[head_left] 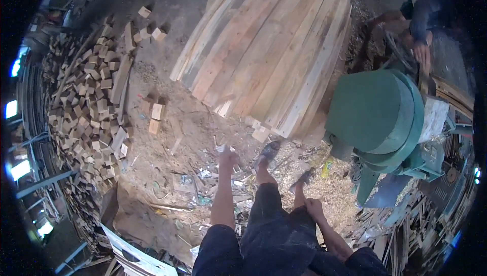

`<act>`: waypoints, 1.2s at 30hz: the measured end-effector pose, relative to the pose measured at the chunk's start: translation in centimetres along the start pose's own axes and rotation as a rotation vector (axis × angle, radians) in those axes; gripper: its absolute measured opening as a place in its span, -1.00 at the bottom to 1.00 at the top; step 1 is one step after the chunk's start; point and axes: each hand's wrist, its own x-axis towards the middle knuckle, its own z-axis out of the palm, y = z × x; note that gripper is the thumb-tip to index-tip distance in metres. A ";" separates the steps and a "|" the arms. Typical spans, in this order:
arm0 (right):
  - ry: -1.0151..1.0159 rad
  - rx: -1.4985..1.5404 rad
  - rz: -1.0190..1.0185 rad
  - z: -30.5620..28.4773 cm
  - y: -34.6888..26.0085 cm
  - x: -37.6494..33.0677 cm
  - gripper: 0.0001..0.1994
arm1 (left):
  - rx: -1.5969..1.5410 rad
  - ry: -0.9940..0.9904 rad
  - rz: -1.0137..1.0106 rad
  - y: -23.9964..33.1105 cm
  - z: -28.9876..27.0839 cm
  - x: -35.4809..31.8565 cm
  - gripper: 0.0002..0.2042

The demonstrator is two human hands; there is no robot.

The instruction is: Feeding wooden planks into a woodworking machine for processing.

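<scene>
Currently, the left hand (229, 158) hangs out in front over the littered floor (172, 179), its fingers seemingly part curled; whether it has hold of anything I cannot tell. The right hand (314, 209) is down by the right thigh, fingers curled in against the dark shorts (267, 204), and I cannot tell if it grips the cloth. Ahead of both hands, and apart from them, lie the boards (269, 48), side by side in a broad, pale stack. A small block (261, 133) sits just beside their near edge. To the right stands a green machine (373, 111), with a co-worker's hand (421, 53) beyond it. Cut blocks (96, 108) are heaped on the left.
</scene>
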 end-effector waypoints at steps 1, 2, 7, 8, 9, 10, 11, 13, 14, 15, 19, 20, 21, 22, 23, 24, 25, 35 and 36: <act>-0.004 0.035 0.048 0.5 0.5 -0.2 -0.62 | -0.022 0.074 -0.031 0.1 0.2 1.7 -0.44; -0.016 0.056 0.045 1.2 1.1 -0.7 -0.62 | -0.107 0.064 0.071 0.0 0.3 3.1 -0.40; 0.137 -0.051 -0.003 5.5 4.2 -2.7 -0.59 | -0.080 0.050 0.140 3.3 2.8 12.7 -0.37; 0.153 -0.091 0.086 6.2 4.8 -2.7 -0.60 | -0.082 0.008 0.196 3.4 3.5 14.2 -0.37; 0.146 -0.055 0.014 6.8 5.4 -2.7 -0.60 | -0.116 0.036 0.173 4.1 4.0 15.7 -0.39; 0.158 0.020 0.050 7.2 5.9 -3.0 -0.62 | -0.152 0.096 0.119 4.9 4.4 16.9 -0.40; 0.189 0.095 0.085 7.8 6.4 -3.0 -0.63 | -0.102 -0.005 0.242 4.8 5.2 17.7 -0.41; 0.164 0.120 0.092 8.7 7.2 -2.6 -0.66 | -0.194 -0.029 0.285 4.9 7.1 18.8 -0.43; 0.188 0.139 0.130 9.3 7.4 -2.9 -0.69 | -0.348 0.045 0.196 5.3 7.7 19.0 -0.43; 0.057 0.228 0.203 9.5 7.9 -2.7 -0.72 | -0.369 0.094 0.192 5.4 8.4 18.7 -0.46; 0.016 0.241 0.153 10.5 8.4 -2.2 -0.72 | -0.407 -0.054 0.141 6.3 10.3 16.2 -0.49; 0.018 0.228 0.156 10.6 8.3 -2.0 -0.72 | -0.401 -0.110 0.191 6.3 11.0 15.8 -0.48; 0.025 0.224 0.190 10.6 8.3 -1.8 -0.72 | -0.413 -0.110 0.167 6.1 11.7 15.6 -0.48; 0.017 0.205 0.150 10.6 8.3 -1.8 -0.72 | -0.341 -0.128 0.207 6.0 12.1 15.6 -0.48; -0.002 0.230 0.186 10.5 8.3 -1.8 -0.71 | -0.346 -0.114 0.234 6.1 11.8 15.7 -0.48; 0.000 0.267 0.250 10.5 8.3 -1.7 -0.70 | -0.383 -0.182 0.209 6.0 11.4 16.0 -0.44; -0.023 0.254 0.218 10.4 8.3 -1.7 -0.70 | -0.425 -0.247 0.161 5.8 10.7 16.6 -0.41; 0.035 0.263 0.278 9.5 6.6 -1.3 -0.65 | 0.147 0.235 0.460 14.0 0.0 23.5 -0.51; 0.076 0.196 0.229 9.3 6.3 -1.7 -0.61 | 0.170 0.270 0.429 15.4 0.4 23.6 -0.51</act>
